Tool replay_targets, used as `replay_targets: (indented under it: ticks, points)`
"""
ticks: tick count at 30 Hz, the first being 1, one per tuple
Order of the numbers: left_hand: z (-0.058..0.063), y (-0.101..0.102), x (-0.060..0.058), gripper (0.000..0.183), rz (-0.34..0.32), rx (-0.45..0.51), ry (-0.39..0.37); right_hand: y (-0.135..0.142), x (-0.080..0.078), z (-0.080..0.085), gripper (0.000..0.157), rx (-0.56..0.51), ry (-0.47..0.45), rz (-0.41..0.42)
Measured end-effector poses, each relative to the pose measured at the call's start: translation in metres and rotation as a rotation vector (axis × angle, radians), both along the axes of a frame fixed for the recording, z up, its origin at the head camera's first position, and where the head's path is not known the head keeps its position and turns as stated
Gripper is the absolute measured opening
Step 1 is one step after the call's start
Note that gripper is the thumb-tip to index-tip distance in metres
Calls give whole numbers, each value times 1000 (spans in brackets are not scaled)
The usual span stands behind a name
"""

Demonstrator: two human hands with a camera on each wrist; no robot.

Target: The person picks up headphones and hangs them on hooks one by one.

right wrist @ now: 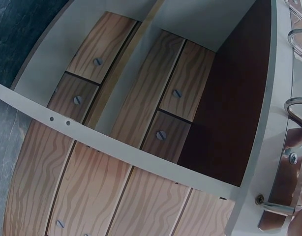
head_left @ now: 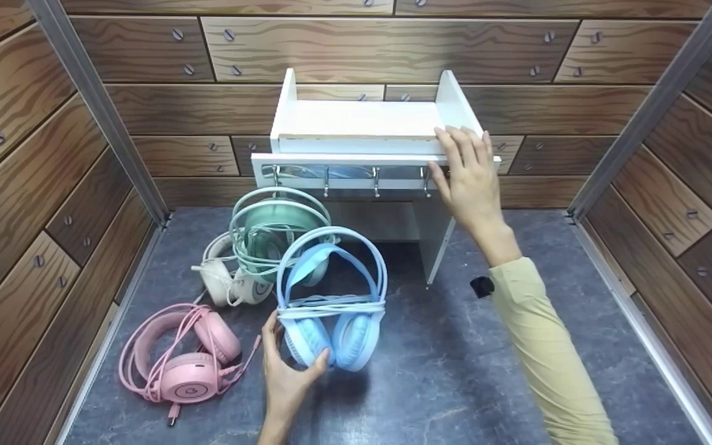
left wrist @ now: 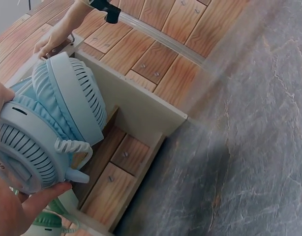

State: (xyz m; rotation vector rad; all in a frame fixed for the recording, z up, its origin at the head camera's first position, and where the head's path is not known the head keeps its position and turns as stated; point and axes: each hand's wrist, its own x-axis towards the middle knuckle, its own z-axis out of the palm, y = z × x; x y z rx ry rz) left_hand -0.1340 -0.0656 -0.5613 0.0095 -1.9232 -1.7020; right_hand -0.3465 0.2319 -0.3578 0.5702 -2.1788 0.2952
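In the head view, my left hand (head_left: 288, 380) grips light blue headphones (head_left: 359, 343) by the ear cups, thumb in front. They are held upright before a white shelf rack (head_left: 365, 120), their pale cable wound across the middle. My right hand (head_left: 472, 185) rests on the rack's front right corner, fingers extended over the shelf edge and thumb by the hook rail (head_left: 347, 159). Green headphones (head_left: 269, 219) hang at the leftmost metal hook, partly behind the blue ones. In the right wrist view, fingertips show at the right edge beside a hook (right wrist: 296, 105).
White headphones (head_left: 251, 287) lie on the dark marbled tabletop (head_left: 455, 383) behind and left of the blue pair. Pink headphones (head_left: 189, 377) with a bundled cable lie nearer at left. A small black piece (head_left: 481, 286) is by the right sleeve. Wood-patterned walls (head_left: 387, 49) enclose the table.
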Motion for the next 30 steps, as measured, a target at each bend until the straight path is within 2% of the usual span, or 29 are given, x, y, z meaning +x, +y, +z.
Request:
replay_targets:
  ticks: [6,14,23,30]
  points:
    - [3,2,-2,103,26,12,10,0,2,1,51,23,-4,-23]
    - [9,5,-6,101,21,41,45,1,2,0,51,22,-13,-19]
    - [20,9,-15,101,-18,101,89,1,1,0,51,19,-16,-20]
    - [28,9,-21,102,-1,92,107,0,1,0,51,20,-11,-19]
